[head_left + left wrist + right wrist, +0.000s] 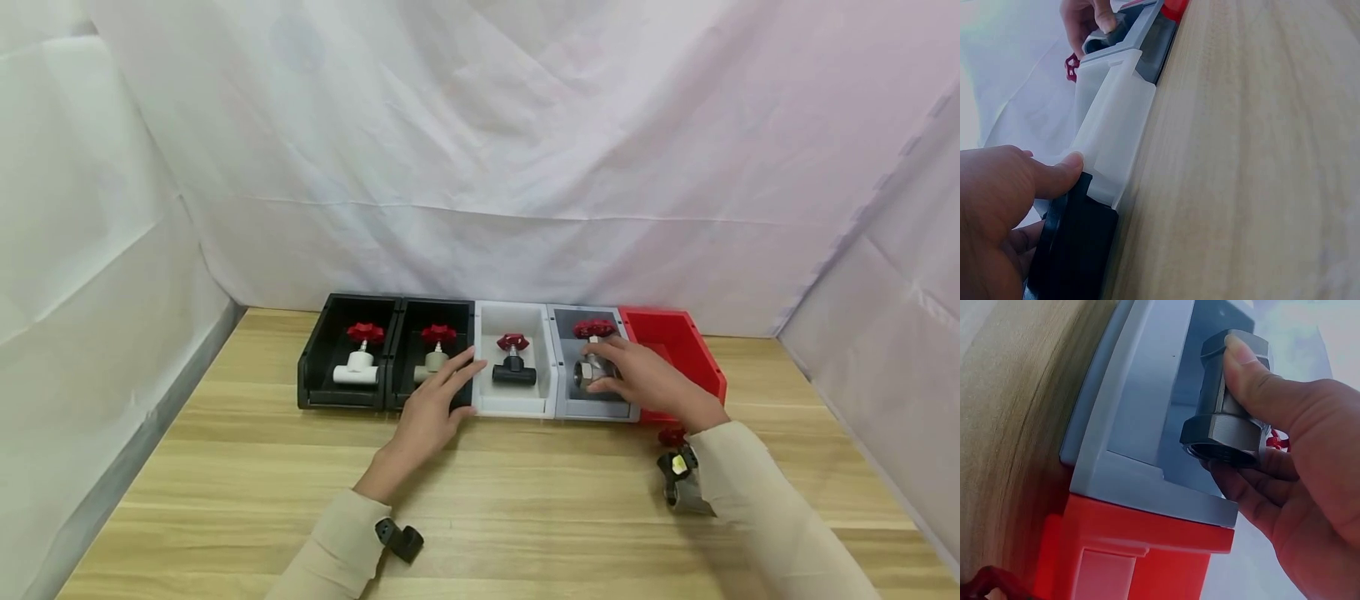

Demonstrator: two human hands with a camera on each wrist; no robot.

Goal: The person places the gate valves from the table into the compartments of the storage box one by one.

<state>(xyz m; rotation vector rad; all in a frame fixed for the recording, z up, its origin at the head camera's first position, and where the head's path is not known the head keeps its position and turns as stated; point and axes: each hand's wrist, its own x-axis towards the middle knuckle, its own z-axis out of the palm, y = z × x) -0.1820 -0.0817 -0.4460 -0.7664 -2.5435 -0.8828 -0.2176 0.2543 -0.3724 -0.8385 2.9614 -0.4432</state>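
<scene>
My right hand grips a metal valve with a red handwheel by its body, inside the grey bin. In the right wrist view the thumb lies along the valve's hexagonal-ended metal body, the fingers curled behind it. My left hand rests with fingers stretched over the second black bin, which holds a beige valve. Its thumb touches the edge beside the white bin, where a black valve stands. Whether the valve in my grip touches the bin floor is unclear.
At the row's left end, a black bin contains a white valve; a red bin forms the right end. Another red-wheeled valve lies on the wooden table, partly hidden by my right sleeve. White cloth hangs behind.
</scene>
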